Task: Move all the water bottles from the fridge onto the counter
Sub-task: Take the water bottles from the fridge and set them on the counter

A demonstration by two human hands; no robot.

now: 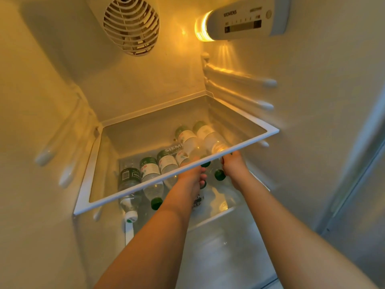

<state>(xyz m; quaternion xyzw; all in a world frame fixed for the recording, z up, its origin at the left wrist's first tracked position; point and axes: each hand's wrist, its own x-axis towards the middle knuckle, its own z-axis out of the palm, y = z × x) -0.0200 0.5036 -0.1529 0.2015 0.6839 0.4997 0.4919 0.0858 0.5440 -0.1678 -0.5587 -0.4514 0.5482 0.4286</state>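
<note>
Fingers of left hand (pixel 192 176) curl over a bottle neck just under the front rim of the upper glass shelf (pixel 145 185); grip partly hidden by the rim. Right hand (pixel 233 163) reaches alongside, fingers wrapped on a second bottle w/ green cap (pixel 219 175) just below its knuckles. Water bottles (pixel 166 163) lie on their sides on the lower shelf, caps toward the viewer, seen thru the glass: approx. 6 countable, incl. 2 at rear (pixel 200 134) beyond the fingertips, 3 to the left of left hand, of which 1 dark-labelled (pixel 129 178) w/ white cap lies farthest left. Exact total cannot be told; some are overlapped. Overhead: 1 fan grille (pixel 131 26), 1 lit lamp/control unit (pixel 239 19).
</note>
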